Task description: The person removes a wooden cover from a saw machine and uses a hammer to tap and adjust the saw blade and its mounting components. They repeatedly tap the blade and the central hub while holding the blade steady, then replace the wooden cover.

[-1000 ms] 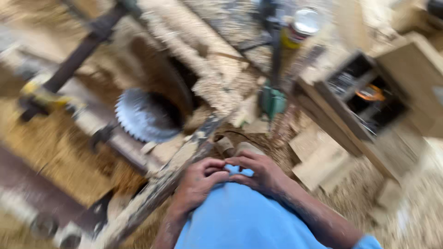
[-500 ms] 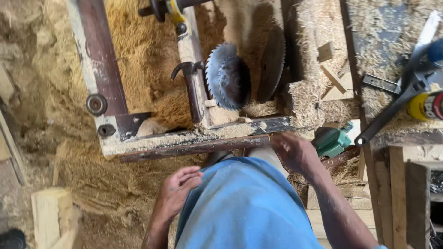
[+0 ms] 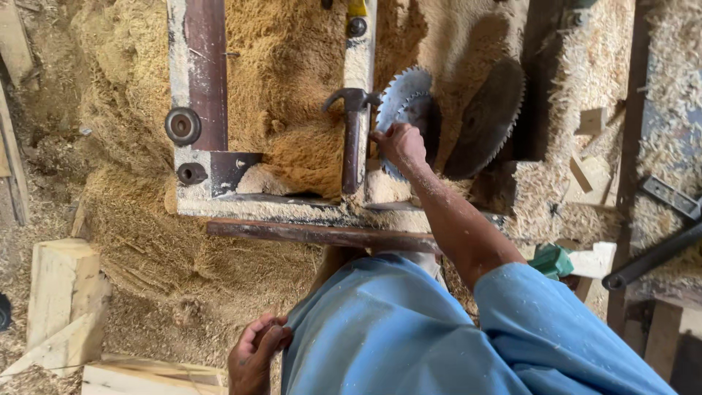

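The right hand [image 3: 398, 143] closes its fingers on the saw blade [image 3: 404, 102], which stands upright beside the hammer [image 3: 353, 132] near the bench's [image 3: 322, 212] front edge; the left hand [image 3: 256, 355] hangs loosely curled, empty.

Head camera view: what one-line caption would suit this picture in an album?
Right hand on a toothed circular saw blade beside a hammer, sawdust heaped all around.

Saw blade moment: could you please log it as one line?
right hand on toothed saw blade | left hand at blue shirt | hammer beside
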